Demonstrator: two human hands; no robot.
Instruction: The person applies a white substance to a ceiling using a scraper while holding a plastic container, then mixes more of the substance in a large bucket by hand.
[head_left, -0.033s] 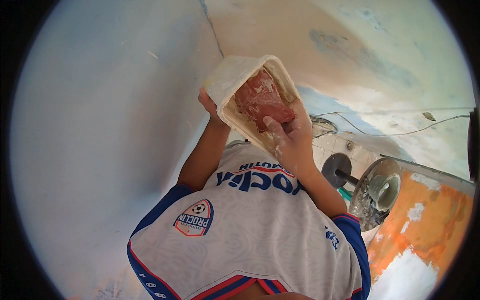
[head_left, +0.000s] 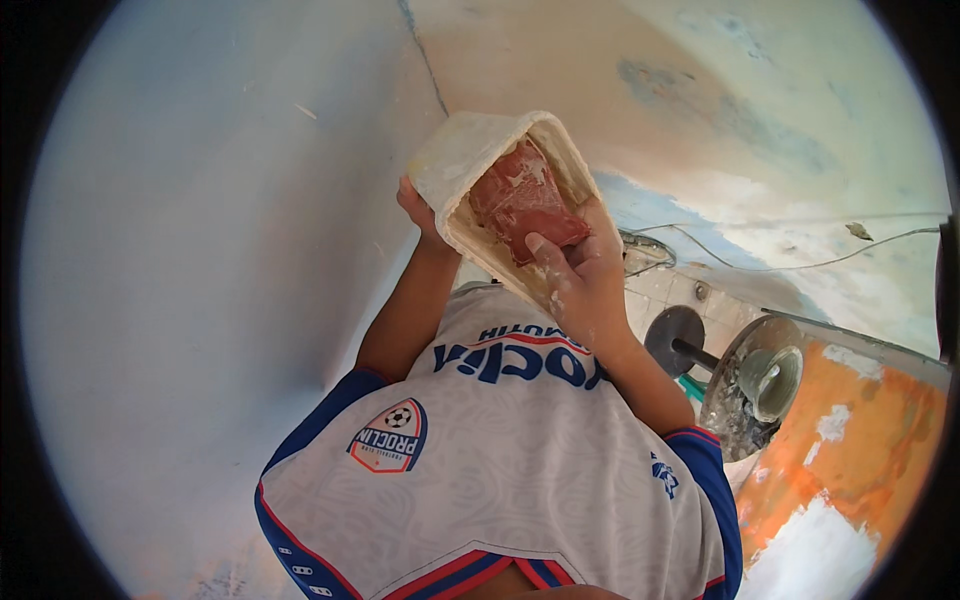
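Gently steady the white tub (head_left: 465, 150), your left hand (head_left: 418, 208) curled by its left edge; your right hand (head_left: 582, 275) pinches the red sheet (head_left: 522, 200), so press softly.

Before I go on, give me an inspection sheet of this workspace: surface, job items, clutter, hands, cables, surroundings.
Surface: round stand at right, smeared grey; a bowl rests on it.
Job items: off-white tub, held up with its mouth toward the wearer; red flat piece inside, streaked with pale residue.
Clutter: dark bits beside the bowl, too small to identify.
Hands: left hand grips the tub's outer side; right hand holds the red flat piece, thumb on it, fingers partly hidden.
Cables: thin cable along the right-hand wall.
Surroundings: pale wall at left; orange surface with white patches at lower right.
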